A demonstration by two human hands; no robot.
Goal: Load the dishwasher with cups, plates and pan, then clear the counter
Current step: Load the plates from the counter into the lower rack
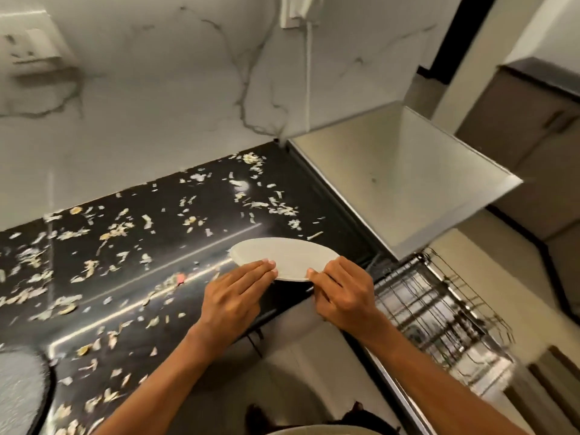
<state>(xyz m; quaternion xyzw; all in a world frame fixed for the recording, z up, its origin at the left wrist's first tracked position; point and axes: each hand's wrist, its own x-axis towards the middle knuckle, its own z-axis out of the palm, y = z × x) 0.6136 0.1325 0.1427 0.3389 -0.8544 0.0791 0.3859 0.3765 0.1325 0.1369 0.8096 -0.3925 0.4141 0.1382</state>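
Both hands hold 1 white plate (284, 259): left hand (233, 298) w/ fingers flat on its near rim, right hand (343, 296) pinching the rim. Scraps (119, 229) litter the black counter (157, 296) left of them; dish rack (439, 312) right. No writing legible.

left hand (232, 298) fingers extended flat, right hand (343, 295) fingers curled, pinching
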